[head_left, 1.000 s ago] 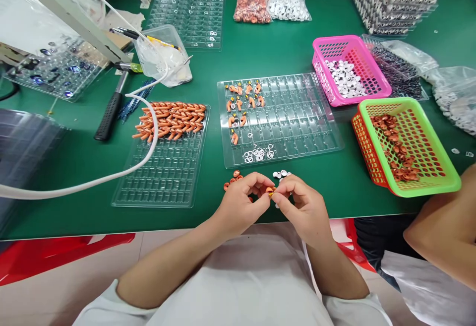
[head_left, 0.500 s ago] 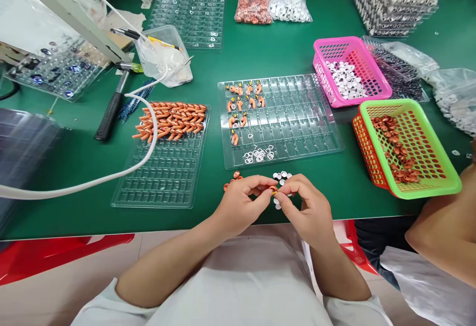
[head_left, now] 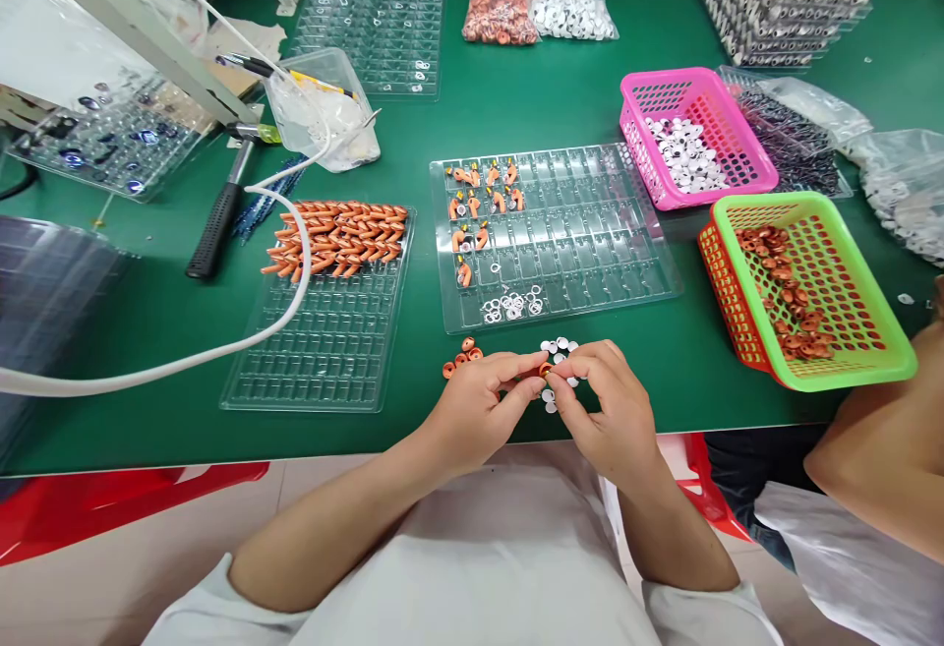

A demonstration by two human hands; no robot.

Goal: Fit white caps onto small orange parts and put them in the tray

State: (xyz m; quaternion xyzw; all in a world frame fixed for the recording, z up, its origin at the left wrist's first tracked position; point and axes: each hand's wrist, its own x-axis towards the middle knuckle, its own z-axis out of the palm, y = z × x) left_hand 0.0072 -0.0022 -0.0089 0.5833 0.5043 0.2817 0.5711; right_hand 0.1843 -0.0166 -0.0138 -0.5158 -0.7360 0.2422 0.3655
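Note:
Close to the table's front edge, my left hand [head_left: 479, 405] and my right hand [head_left: 609, 405] meet at the fingertips. Between them they pinch a small orange part [head_left: 544, 370] with a yellowish bit on it; the fingers cover most of it. Several orange round caps [head_left: 462, 355] lie beside my left fingers. White discs [head_left: 559, 345] are scattered just behind and under my right fingers. Beyond the hands, a clear compartment tray [head_left: 567, 233] holds curved orange pieces [head_left: 483, 237] at its left and loose white rings [head_left: 512, 306] at its near edge.
Orange curved parts [head_left: 343, 236] fill the back of another clear tray [head_left: 314, 356] at left. A hammer [head_left: 217, 228] and a white tube [head_left: 221, 349] lie beyond it. A pink basket [head_left: 752, 159] and a green basket [head_left: 889, 331] stand at right, near a person's arm [head_left: 885, 459].
The fingers have shifted slightly around the small orange part, turning it a little. Both hands stay in nearly the same place.

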